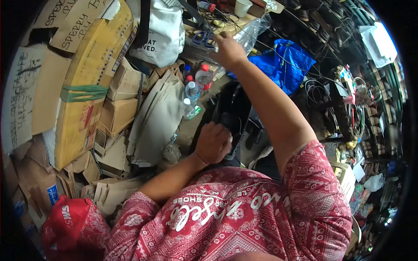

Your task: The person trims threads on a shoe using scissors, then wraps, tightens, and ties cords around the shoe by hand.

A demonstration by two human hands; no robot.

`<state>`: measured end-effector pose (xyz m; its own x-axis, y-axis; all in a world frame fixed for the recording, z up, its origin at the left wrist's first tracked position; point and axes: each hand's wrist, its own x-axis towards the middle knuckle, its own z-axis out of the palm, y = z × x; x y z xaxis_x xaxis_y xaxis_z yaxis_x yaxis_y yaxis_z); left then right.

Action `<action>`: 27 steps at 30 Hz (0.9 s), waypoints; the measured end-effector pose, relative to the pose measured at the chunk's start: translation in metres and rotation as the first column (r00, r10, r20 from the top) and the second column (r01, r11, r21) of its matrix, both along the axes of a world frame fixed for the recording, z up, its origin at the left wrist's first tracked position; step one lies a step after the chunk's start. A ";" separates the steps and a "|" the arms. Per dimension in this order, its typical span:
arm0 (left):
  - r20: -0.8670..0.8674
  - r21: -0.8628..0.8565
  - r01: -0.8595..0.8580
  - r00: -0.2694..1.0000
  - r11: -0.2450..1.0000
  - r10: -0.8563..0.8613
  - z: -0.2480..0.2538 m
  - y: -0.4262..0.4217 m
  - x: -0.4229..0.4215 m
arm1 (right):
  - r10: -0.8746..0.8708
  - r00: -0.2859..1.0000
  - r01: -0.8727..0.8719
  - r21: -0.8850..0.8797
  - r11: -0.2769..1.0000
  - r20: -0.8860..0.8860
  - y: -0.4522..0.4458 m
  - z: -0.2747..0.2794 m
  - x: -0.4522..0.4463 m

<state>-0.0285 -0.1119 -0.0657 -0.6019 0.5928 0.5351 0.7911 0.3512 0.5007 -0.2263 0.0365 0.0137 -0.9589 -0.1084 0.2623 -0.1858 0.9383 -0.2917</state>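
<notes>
My right hand [229,51] is stretched out to the cluttered surface at the top of the view. Its fingers are apart, with the fingertips right beside the blue handles of a pair of scissors [203,39]. Whether they touch the handles I cannot tell. Close to my body, my left hand [213,142] is held with its fingers curled in, and nothing shows in it. A dark object [233,102], its kind unclear, lies beyond the left hand. Several plastic bottles stand to the left, among them one with a red cap [203,77].
Flattened cardboard [156,122] and cardboard boxes [119,115] crowd the left side. A white bag [161,35] lies at the top, near a white cup [242,8]. Blue plastic sheeting [285,65] is right of my forearm. A red bag [74,224] sits lower left.
</notes>
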 end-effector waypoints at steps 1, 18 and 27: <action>0.034 0.029 -0.020 0.999 0.999 0.019 0.000 0.002 0.000 | 0.003 1.000 -0.003 -0.002 1.000 0.004 -0.010 -0.007 -0.011; 0.076 0.070 0.023 0.997 0.997 -0.028 0.000 0.007 -0.008 | -0.318 0.942 0.171 -0.663 0.729 -0.106 0.017 -0.009 -0.045; 0.078 0.054 -0.018 0.997 0.998 0.013 0.007 0.008 -0.004 | -0.090 0.996 0.018 -0.981 0.193 0.001 0.083 0.020 0.037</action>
